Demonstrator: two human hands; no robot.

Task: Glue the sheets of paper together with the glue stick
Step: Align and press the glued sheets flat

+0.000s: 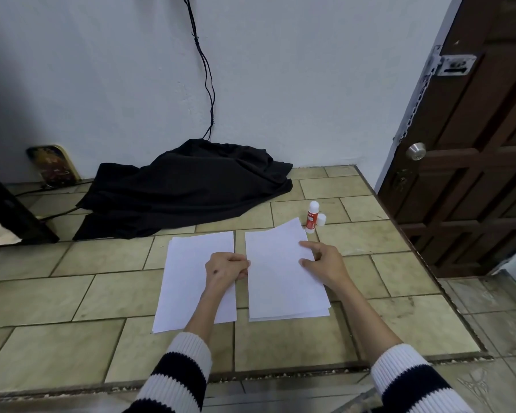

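Two stacks of white paper lie side by side on the tiled surface, the left stack (188, 281) and the right stack (280, 293). The top sheet (276, 248) of the right stack sits slightly askew, its far corner sticking out toward the glue stick. My left hand (225, 268), fingers curled, grips that sheet's left edge. My right hand (322, 262) holds its right edge with index finger and thumb on top. The red and white glue stick (312, 217) stands upright just beyond the right stack, with its white cap (321, 219) off and beside it.
A crumpled black cloth (185, 186) lies against the wall beyond the papers, with a black cable (207, 84) hanging down to it. A brown door (474, 162) stands at the right. The raised tiled surface (72, 293) ends at a front edge near my sleeves.
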